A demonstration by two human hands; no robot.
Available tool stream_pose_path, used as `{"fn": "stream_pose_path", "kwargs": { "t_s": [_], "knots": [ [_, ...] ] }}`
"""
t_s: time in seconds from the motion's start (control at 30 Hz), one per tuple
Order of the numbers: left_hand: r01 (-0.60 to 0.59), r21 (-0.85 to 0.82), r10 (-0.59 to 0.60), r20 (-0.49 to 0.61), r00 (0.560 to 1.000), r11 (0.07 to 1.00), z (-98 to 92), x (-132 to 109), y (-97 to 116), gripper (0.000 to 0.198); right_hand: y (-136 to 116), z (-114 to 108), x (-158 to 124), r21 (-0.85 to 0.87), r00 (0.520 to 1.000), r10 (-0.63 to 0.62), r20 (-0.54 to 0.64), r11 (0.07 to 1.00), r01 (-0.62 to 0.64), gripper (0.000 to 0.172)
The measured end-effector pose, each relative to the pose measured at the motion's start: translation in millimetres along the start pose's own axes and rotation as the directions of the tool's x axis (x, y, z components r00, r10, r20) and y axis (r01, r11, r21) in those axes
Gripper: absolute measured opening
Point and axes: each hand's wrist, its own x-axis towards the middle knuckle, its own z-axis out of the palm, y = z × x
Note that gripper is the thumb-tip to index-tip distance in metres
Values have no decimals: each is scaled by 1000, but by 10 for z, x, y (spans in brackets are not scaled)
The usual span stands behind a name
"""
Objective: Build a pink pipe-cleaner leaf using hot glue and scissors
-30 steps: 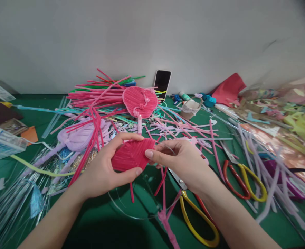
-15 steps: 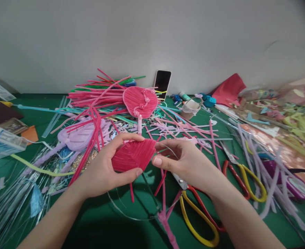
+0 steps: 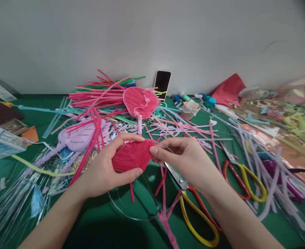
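My left hand (image 3: 108, 162) holds a red panel of tightly laid pipe cleaners (image 3: 133, 157), its thumb along the lower edge and its fingers over the top. At the panel's right corner, my right hand (image 3: 179, 152) pinches thumb against forefinger, with a thin wire (image 3: 166, 147) showing at the fingers. Whether the pinch grips the wire, the panel's corner or both I cannot tell. Below the hands lies a pink wrapped stem (image 3: 168, 226) with a wire loop (image 3: 129, 217) beside it. Red-and-yellow scissors (image 3: 186, 193) lie partly under my right wrist.
Behind stands a finished-looking pink round fan (image 3: 140, 102) before a bundle of pink pipe cleaners (image 3: 97, 95). A phone (image 3: 162, 83) leans on the wall. Second scissors (image 3: 241, 173) and lilac pipe cleaners (image 3: 279, 186) lie right; a lilac fan (image 3: 77, 136) and silver strands (image 3: 17, 207) lie left.
My right hand has shifted slightly left onto the panel's corner, and its thumb has closed in against the forefinger. My left hand and the panel have stayed put.
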Motion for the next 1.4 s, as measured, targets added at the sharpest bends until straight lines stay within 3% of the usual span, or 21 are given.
{"fn": "stream_pose_path", "kwargs": {
  "t_s": [0.17, 0.4, 0.6, 0.83, 1.03, 1.27, 1.4],
  "knots": [
    [-33, 33, 33, -15, 999, 999, -6, 5, -4, 49, 31, -76, -8, -110, 1000, 2, 23, 994, 1, 36],
    [-20, 2, 20, 3, 1000, 1000, 8, 20, 18, 48, 32, -42, -9, -28, 998, 29, 62, 999, -28, 24],
    [-33, 7, 33, 1, 999, 999, 1, 15, 4, 49, 39, 17, 33, 46, 998, 26, 62, 999, -29, 29],
    [9, -47, -9, 17, 1000, 999, 12, 19, -11, 49, 12, -67, -16, -62, 989, 79, 121, 995, -72, 27],
    [17, -72, -16, 14, 1000, 997, 5, 13, -23, 51, 57, -15, 12, 64, 988, 88, 129, 993, -97, 21],
    [62, -108, -63, 0, 998, 992, 26, 23, -53, 58, 61, 4, 36, 59, 990, 92, 105, 993, -99, 24],
    [42, -178, -42, 3, 999, 983, 26, 30, -65, 49, 61, -50, 23, 9, 989, 93, 115, 995, -95, 36]
  ]
}}
